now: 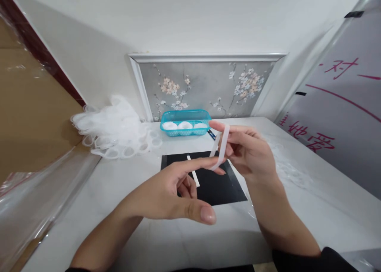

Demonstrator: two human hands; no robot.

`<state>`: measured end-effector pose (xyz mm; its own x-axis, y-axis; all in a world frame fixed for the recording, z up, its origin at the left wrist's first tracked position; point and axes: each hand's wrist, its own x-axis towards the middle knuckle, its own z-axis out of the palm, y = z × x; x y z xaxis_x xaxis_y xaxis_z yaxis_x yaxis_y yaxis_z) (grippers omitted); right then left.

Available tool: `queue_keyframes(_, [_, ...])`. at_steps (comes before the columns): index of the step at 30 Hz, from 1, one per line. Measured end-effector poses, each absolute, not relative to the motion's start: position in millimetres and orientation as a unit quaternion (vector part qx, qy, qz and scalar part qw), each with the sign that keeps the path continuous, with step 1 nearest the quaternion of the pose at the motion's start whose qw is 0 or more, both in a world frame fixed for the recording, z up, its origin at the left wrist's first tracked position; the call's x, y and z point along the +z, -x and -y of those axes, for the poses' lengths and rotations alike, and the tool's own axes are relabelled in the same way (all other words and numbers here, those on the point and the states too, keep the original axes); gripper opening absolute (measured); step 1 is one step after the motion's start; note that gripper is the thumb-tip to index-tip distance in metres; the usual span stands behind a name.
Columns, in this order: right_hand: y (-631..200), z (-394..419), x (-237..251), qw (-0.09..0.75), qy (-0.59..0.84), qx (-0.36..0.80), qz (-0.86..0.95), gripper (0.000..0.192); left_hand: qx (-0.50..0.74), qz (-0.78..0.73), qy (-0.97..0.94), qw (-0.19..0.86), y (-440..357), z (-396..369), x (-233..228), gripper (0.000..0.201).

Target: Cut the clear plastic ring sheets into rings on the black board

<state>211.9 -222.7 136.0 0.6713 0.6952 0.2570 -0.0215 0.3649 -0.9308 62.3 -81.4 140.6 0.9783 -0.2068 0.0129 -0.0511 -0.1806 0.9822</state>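
Note:
A flat white loop band [222, 147], thin and translucent, hangs between my two hands above a black mat [218, 184]. My right hand [253, 149] has its index finger pointing left at the loop's top, with the other fingers bent close around the band. From the left, my left hand [166, 192] reaches its index finger to the loop's lower end; its thumb is stretched out apart and its other fingers are curled. Whether the left fingertip passes fully through the loop is hard to make out. A white strip [194, 172] lies on the mat, partly behind my left hand.
Behind the mat stands a blue plastic basket [186, 113] with white rolls inside. A dark cutter-like tool [211, 134] lies beside it. White ring-shaped bands [119, 129] are heaped at the left. Clear plastic [291, 170] lies right, near a whiteboard [342, 97]. Cardboard [32, 105] stands left.

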Motion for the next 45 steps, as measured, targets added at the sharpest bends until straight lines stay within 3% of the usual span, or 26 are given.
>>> queue_keyframes(5, [-205.9, 213.4, 130.1, 0.764, 0.517, 0.201, 0.33, 0.039, -0.06, 0.045, -0.793, 0.605, -65.7, 78.4, 140.5, 0.074])
queue_keyframes(10, [-242.5, 191.5, 115.5, 0.832, 0.445, 0.16, 0.29, 0.045, 0.066, -0.035, -0.884, 0.461, -69.2, 83.1, 133.0, 0.076])
queue_keyframes(13, [-292.0, 170.8, 100.4, 0.818, 0.497, 0.092, 0.275, 0.051, 0.115, -0.069, -0.903, 0.409, -69.1, 68.0, 123.8, 0.069])
queue_keyframes(15, [-326.6, 152.3, 89.7, 0.714, 0.633, 0.063, 0.292, 0.053, 0.131, -0.087, -0.905, 0.395, -68.2, 46.9, 115.7, 0.069])
queue_keyframes(17, [-356.6, 131.1, 79.7, 0.514, 0.787, 0.062, 0.335, 0.051, 0.137, -0.122, -0.911, 0.369, -66.5, 21.2, 107.3, 0.071])
queue_keyframes(19, [-379.8, 109.8, 71.2, 0.392, 0.846, 0.07, 0.354, 0.05, 0.136, -0.181, -0.923, 0.311, -63.7, -4.4, 99.8, 0.072])
queue_keyframes(24, [-409.5, 70.1, 53.0, 0.212, 0.894, 0.088, 0.385, 0.036, 0.118, -0.337, -0.922, 0.149, -51.3, -58.2, 86.4, 0.072])
queue_keyframes(31, [-408.2, 53.7, 34.1, 0.056, 0.892, 0.087, 0.439, 0.024, 0.188, -0.417, -0.888, 0.055, -33.6, -141.5, 71.8, 0.058])
queue_keyframes(36, [-411.3, 55.7, 41.3, 0.027, 0.888, 0.079, 0.452, 0.024, 0.209, -0.401, -0.892, -0.005, -37.7, -187.0, 71.0, 0.059])
queue_keyframes(40, [-405.7, 66.4, 52.9, 0.045, 0.897, 0.023, 0.439, 0.027, 0.156, -0.284, -0.946, -0.018, -50.6, -186.6, 55.9, 0.062])
queue_keyframes(43, [-372.4, 83.6, 51.2, 0.116, 0.879, -0.011, 0.463, 0.033, 0.11, -0.176, -0.978, -0.017, -62.8, -168.7, 34.1, 0.05])
queue_keyframes(45, [-337.6, 98.6, 41.0, 0.148, 0.846, 0.024, 0.512, 0.046, 0.103, -0.14, -0.985, -0.019, -71.1, -156.7, 20.6, 0.036])
